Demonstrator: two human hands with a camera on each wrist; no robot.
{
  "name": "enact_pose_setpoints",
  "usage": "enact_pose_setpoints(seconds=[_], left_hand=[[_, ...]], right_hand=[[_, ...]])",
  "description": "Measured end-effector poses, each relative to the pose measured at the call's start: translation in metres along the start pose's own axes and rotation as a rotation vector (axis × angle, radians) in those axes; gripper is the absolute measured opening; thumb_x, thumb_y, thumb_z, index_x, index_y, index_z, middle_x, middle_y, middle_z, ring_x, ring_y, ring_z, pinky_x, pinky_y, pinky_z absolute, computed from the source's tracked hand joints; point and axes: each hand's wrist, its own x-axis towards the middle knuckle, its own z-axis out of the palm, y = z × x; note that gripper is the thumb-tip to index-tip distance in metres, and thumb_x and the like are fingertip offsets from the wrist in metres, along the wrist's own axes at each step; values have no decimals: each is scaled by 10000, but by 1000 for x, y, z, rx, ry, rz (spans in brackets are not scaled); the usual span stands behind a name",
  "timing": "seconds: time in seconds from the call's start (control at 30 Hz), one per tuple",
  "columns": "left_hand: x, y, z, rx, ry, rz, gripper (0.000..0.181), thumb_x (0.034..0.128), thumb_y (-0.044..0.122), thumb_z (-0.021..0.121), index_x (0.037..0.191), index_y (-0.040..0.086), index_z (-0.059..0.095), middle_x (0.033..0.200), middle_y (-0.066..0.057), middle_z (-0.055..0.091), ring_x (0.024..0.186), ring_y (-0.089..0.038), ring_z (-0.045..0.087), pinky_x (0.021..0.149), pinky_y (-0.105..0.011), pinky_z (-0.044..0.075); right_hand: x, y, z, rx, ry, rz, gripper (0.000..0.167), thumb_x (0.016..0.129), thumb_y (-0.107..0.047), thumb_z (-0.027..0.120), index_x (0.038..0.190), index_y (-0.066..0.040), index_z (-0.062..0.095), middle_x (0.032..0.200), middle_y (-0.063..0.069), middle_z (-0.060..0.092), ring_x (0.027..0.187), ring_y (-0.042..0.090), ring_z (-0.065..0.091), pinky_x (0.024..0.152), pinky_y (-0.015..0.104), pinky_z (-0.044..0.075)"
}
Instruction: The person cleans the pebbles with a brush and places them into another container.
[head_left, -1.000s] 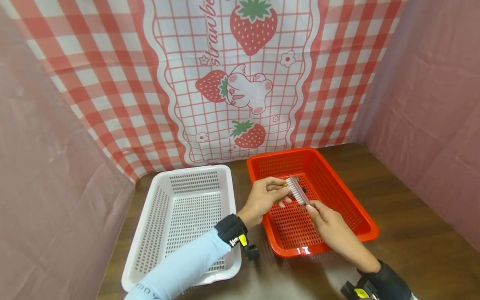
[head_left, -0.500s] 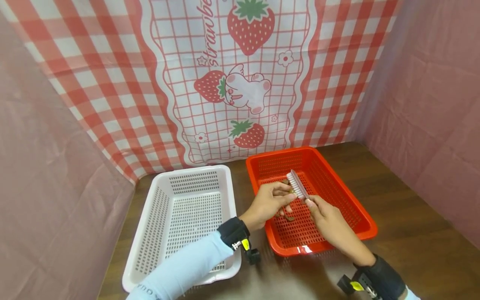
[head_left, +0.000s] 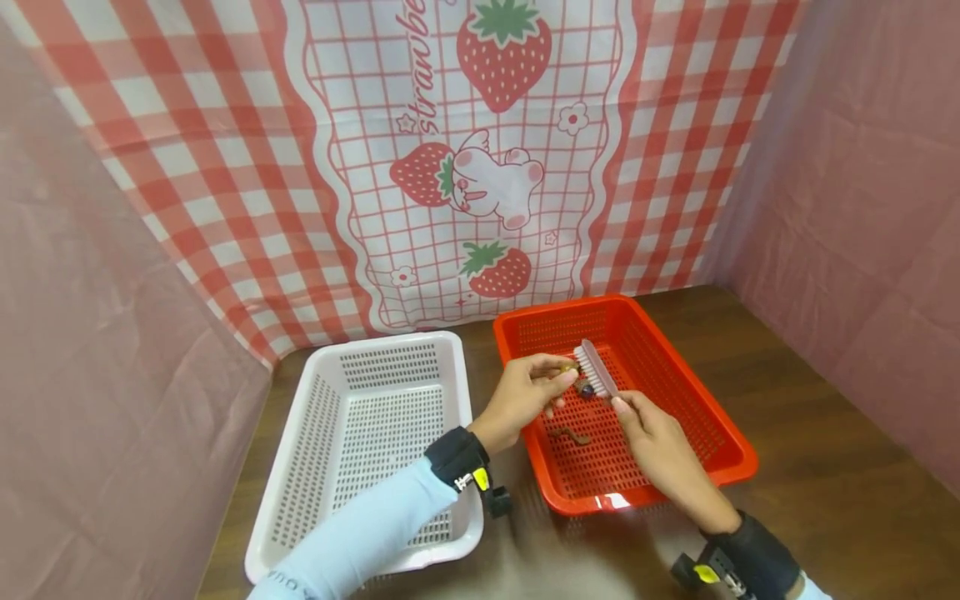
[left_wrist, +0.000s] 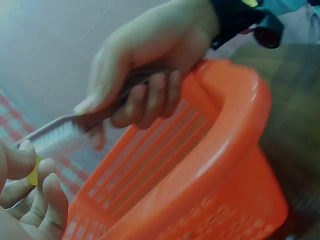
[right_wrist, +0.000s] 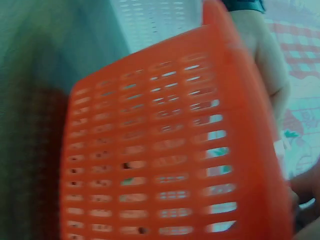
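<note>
My left hand pinches a small yellow piece between thumb and fingers over the red basket. Its kind is mostly hidden, though a bit of the yellow piece shows in the left wrist view. My right hand grips a brush by its handle. The brush's white bristles face the left hand, close to the yellow piece; contact is unclear. Under the brush in the head view is a small dark, roundish thing. A brown, curved thing lies on the basket floor below the left hand.
A white perforated basket stands left of the red one, on a brown wooden table. Behind hangs a red-and-white checked cloth with strawberries. Pink cloth walls close both sides.
The brush has shifted slightly away from the person relative to the left hand. The left hand dipped, then rose back. The brown curved thing has come into view on the basket floor.
</note>
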Motion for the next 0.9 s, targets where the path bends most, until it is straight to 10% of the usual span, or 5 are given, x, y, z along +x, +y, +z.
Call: enact_pose_setpoints(seconds=[0.33, 0.9], left_hand=[[7, -2, -23, 296, 80, 31, 345, 953, 363, 761, 1187, 110, 740, 872, -6, 702, 675, -230, 651, 502, -277, 525], [30, -10, -68, 203, 182, 1, 335, 975, 279, 743, 1199, 30, 727, 984, -74, 748, 619, -137, 616, 516, -257, 529]], right_hand=[[1, 5, 0, 131, -27, 89, 496, 1115, -419, 425, 1319, -5, 605, 773, 42, 410, 670, 174, 407, 564, 297, 335], [0, 8, 2, 76, -3, 54, 451, 1115, -375, 451, 1315, -14, 631, 867, 54, 488, 877, 242, 493, 690, 304, 364]])
